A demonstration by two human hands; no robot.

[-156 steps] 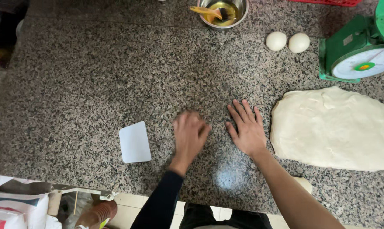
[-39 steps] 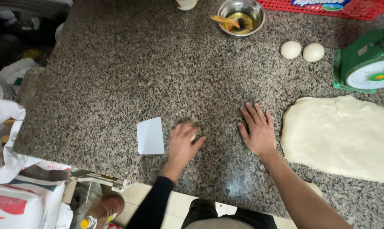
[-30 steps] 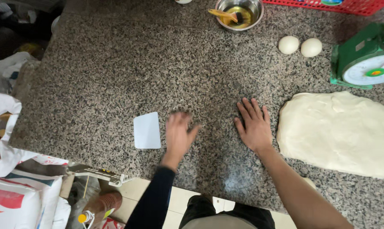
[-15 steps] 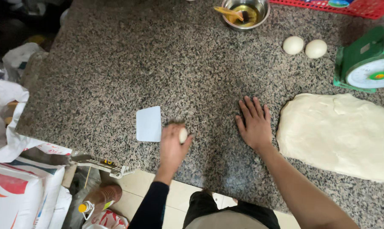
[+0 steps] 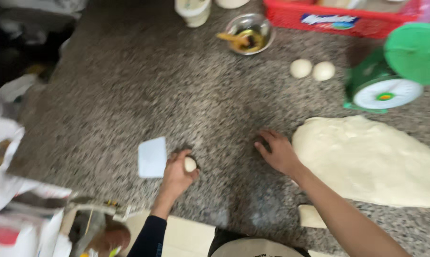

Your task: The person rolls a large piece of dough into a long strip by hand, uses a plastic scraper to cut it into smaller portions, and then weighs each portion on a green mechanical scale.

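Observation:
My left hand [image 5: 177, 173] is curled around a small pale dough ball [image 5: 190, 164] on the speckled granite counter [image 5: 129, 95], just right of a white plastic scraper [image 5: 152, 157]. My right hand [image 5: 277, 151] rests cupped on the counter, its fingers closed over the surface. What lies under it is hidden. A big flat slab of dough [image 5: 372, 159] lies right beside that hand. Two finished dough balls [image 5: 312, 69] sit further back.
A green kitchen scale [image 5: 391, 71] stands at the right. At the back are a metal bowl with a brush [image 5: 247, 38], a red basket [image 5: 338, 19] and a white tub [image 5: 192, 9]. A small dough piece [image 5: 311, 216] lies near the front edge. Bags sit at the left.
My left hand has lifted off the counter and closed on a small dough ball, shifting towards the scraper. My right hand went from flat with spread fingers to cupped.

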